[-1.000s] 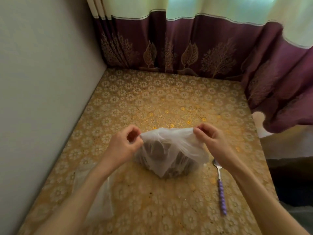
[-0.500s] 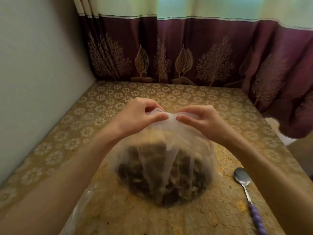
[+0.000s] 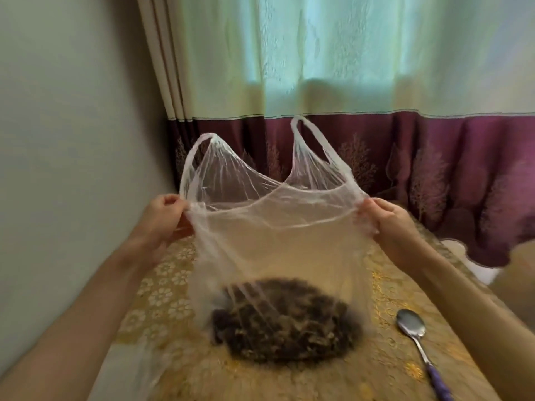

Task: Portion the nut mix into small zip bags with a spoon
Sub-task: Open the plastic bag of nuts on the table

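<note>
A thin clear plastic carrier bag [image 3: 278,238] stands stretched wide open above the table, its two handles sticking up. A dark heap of nut mix [image 3: 285,321] lies in its bottom. My left hand [image 3: 162,218] pinches the bag's left rim. On the other side my right hand [image 3: 385,224] grips the right rim. A metal spoon [image 3: 417,340] with a purple handle lies on the table to the right of the bag. A clear, flat piece of plastic [image 3: 144,363], perhaps the small zip bags, lies at the lower left, partly hidden by my left forearm.
The table carries a gold floral cloth [image 3: 385,290]. A plain wall [image 3: 72,140] runs close along the left. A green and maroon curtain [image 3: 376,157] hangs behind and to the right.
My hands have moved apart from the knot at the bag's top and pulled the mouth wide open. The handles now stand free. The camera has tilted upward.
</note>
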The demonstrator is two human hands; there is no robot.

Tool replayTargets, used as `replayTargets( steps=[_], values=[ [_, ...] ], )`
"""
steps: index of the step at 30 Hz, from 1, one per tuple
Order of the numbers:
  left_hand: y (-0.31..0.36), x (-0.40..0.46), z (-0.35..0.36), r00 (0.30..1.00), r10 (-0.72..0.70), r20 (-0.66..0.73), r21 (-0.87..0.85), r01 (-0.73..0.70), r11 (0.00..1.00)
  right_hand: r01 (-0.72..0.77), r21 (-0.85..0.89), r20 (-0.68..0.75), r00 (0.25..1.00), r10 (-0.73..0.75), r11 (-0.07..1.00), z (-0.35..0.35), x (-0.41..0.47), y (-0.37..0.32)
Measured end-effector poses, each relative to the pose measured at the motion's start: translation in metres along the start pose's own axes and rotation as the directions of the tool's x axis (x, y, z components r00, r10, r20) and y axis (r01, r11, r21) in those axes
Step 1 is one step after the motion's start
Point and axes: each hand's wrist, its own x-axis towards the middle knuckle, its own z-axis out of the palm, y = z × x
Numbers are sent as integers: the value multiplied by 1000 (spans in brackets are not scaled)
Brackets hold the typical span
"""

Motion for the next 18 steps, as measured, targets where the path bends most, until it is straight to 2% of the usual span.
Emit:
replayTargets(
  steps=[3, 5, 6, 8, 9, 10, 12, 14, 16, 18],
  values=[
    [12, -22, -4, 990, -75, 117, -40, 80, 996, -31, -121, -47, 999, 25, 992, 2, -14, -7],
    [20, -37, -4, 981, -72, 182, 1, 73, 997, 22, -271, -131, 990, -60, 962, 9, -26, -16],
    [23, -45, -4, 976, -66, 210, 44, 58, 997, 95, -406, -168, 970, -177, 909, 14, -33, -21],
    [28, -59, 1, 969, -46, 242, 146, 10, 989, 260, -670, -149, 871, -468, 695, 30, -51, -29],
    [29, -66, 3, 970, -28, 243, 175, -16, 985, 317, -738, -96, 824, -558, 596, 41, -62, -34],
    [30, -72, 5, 971, -7, 237, 181, -37, 983, 346, -765, -40, 817, -575, 543, 54, -69, -36],
    [34, -84, 7, 976, 12, 218, 121, -40, 992, 271, -769, -13, 899, -438, 579, 78, -79, -40],
    [38, -96, 9, 976, 9, 215, -4, -8, 1000, 64, -704, -71, 985, -160, 707, 98, -83, -42],
    [39, -108, 10, 968, 7, 249, -90, 16, 996, -111, -521, -20, 993, 118, 846, 111, -87, -43],
    [36, -120, 12, 953, -9, 304, -157, 59, 986, -295, -227, 115, 938, 327, 928, 121, -89, -42]
  ],
)
